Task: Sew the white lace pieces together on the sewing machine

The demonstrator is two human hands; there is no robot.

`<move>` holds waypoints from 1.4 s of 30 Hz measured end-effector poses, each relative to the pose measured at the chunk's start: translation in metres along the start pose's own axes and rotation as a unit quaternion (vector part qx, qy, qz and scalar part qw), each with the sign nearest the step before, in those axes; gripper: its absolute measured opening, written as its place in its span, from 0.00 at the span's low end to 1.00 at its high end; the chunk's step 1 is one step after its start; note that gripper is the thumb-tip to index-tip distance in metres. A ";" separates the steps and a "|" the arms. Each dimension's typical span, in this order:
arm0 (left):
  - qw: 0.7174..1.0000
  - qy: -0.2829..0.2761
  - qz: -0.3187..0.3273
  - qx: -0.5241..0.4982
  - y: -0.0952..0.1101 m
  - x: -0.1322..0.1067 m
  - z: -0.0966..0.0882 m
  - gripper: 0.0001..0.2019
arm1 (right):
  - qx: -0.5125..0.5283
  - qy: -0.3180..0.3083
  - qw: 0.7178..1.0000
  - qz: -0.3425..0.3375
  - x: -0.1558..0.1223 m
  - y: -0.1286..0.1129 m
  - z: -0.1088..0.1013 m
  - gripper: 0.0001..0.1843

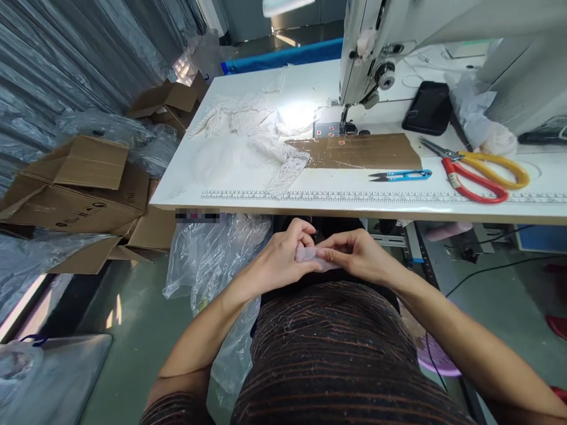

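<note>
My left hand (283,257) and my right hand (354,254) meet in my lap, just below the front edge of the white sewing table (186,177). Both are closed in a pinch on a small, pale, translucent piece of fabric (305,254) held between the fingertips. On the table above lies white lace (252,130) spread left of the sewing machine (398,35), under its bright lamp. A brown cardboard sheet (367,152) is taped beside the needle.
Red and yellow scissors (481,171) and blue thread snips (401,175) lie on the table's right side, with a black phone (427,107) behind. Open cardboard boxes (80,183) and clear plastic bags (212,260) crowd the floor at left. A ruler strip runs along the table edge.
</note>
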State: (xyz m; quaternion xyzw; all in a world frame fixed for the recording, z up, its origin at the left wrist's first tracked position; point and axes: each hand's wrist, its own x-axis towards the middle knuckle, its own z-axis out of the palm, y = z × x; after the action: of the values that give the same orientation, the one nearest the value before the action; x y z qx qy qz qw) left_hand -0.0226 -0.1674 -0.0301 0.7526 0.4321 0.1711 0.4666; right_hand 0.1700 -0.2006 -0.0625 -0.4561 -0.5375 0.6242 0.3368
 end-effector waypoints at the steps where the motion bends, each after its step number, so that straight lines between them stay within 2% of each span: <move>1: 1.000 0.004 0.009 0.006 0.004 0.003 -0.005 0.28 | -0.006 0.018 1.000 -0.002 0.001 -0.004 -0.006 0.14; 5: 0.997 0.001 0.025 -0.067 0.019 0.022 -0.028 0.21 | -0.031 0.044 0.998 -0.032 0.005 -0.027 -0.028 0.14; 8: 0.995 -0.017 0.028 -0.093 0.035 0.045 -0.048 0.18 | -0.086 0.063 0.993 -0.059 0.011 -0.047 -0.040 0.12; 12: 0.998 -0.060 0.021 -0.006 0.060 0.095 -0.082 0.16 | -0.186 0.122 0.970 -0.103 0.023 -0.068 -0.066 0.09; 15: 0.993 -0.079 0.013 0.089 0.076 0.145 -0.099 0.15 | -0.138 0.158 0.973 -0.098 0.025 -0.072 -0.096 0.10; 17: 0.986 -0.098 0.008 0.138 0.082 0.179 -0.102 0.15 | -0.090 0.173 0.977 -0.089 0.021 -0.068 -0.117 0.12; 20: 0.977 -0.129 -0.006 0.169 0.080 0.219 -0.098 0.17 | -0.021 0.187 0.980 -0.063 0.012 -0.062 -0.143 0.14; 22: 0.976 -0.145 -0.020 0.163 0.073 0.236 -0.095 0.17 | 0.001 0.198 0.979 -0.040 0.006 -0.062 -0.157 0.13; 24: 0.977 -0.150 -0.033 0.147 0.067 0.245 -0.094 0.18 | -0.031 0.214 0.976 -0.029 0.001 -0.068 -0.170 0.12; 26: 0.977 -0.154 -0.038 0.143 0.063 0.248 -0.096 0.19 | -0.134 0.225 0.964 -0.050 -0.003 -0.077 -0.181 0.09; 28: 0.973 -0.147 -0.010 0.176 0.062 0.244 -0.099 0.20 | -0.273 0.245 0.927 -0.085 -0.006 -0.087 -0.190 0.11; 30: 0.962 -0.112 0.065 0.241 0.064 0.236 -0.101 0.20 | -0.378 0.289 0.874 -0.098 -0.009 -0.095 -0.195 0.13; 32: 0.939 -0.060 0.158 0.300 0.065 0.223 -0.101 0.17 | -0.424 0.338 0.836 -0.088 -0.009 -0.097 -0.195 0.12; 33: 0.926 -0.040 0.198 0.319 0.064 0.215 -0.101 0.15 | -0.428 0.353 0.828 -0.085 -0.007 -0.095 -0.192 0.12; 35: 0.905 -0.020 0.263 0.332 0.060 0.198 -0.098 0.14 | -0.418 0.356 0.830 -0.095 0.000 -0.087 -0.184 0.12; 38: 0.884 0.008 0.334 0.328 0.048 0.167 -0.098 0.12 | -0.413 0.366 0.825 -0.120 0.022 -0.070 -0.170 0.12; 42: 0.883 0.036 0.364 0.294 0.027 0.118 -0.106 0.16 | -0.454 0.378 0.792 -0.151 0.062 -0.054 -0.158 0.13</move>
State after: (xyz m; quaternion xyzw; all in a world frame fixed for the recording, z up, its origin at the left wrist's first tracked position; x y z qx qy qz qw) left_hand -0.0125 -0.0180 0.0293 0.9528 0.1746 0.2211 0.1131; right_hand 0.2909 -0.0763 -0.0230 -0.6695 -0.6508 0.0267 0.3570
